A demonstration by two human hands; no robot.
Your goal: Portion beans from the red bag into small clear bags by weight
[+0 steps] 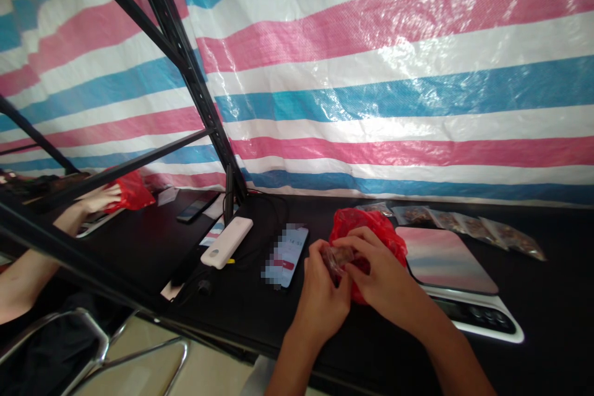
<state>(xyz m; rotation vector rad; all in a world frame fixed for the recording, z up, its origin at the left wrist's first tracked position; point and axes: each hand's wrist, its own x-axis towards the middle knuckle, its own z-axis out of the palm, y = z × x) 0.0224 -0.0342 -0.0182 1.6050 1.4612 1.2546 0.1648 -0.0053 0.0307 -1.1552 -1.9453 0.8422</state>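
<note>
Though crinkly, a clear packet [333, 260] snug between curled left fingers [317, 250] and right fingers [358, 244].

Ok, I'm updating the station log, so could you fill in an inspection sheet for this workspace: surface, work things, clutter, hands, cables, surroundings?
Surface: black table, things spread along it.
Work things: clear packet, red bag close behind it, scale to the right, row of filled packets beyond the scale.
Clutter: lit phone, white device.
Hands: left hand and right hand both grip the clear packet.
Cables: dark cables near the frame; ends unclear.
Surroundings: striped sheeting, black metal frame, another person's hand at a second red bag.
</note>
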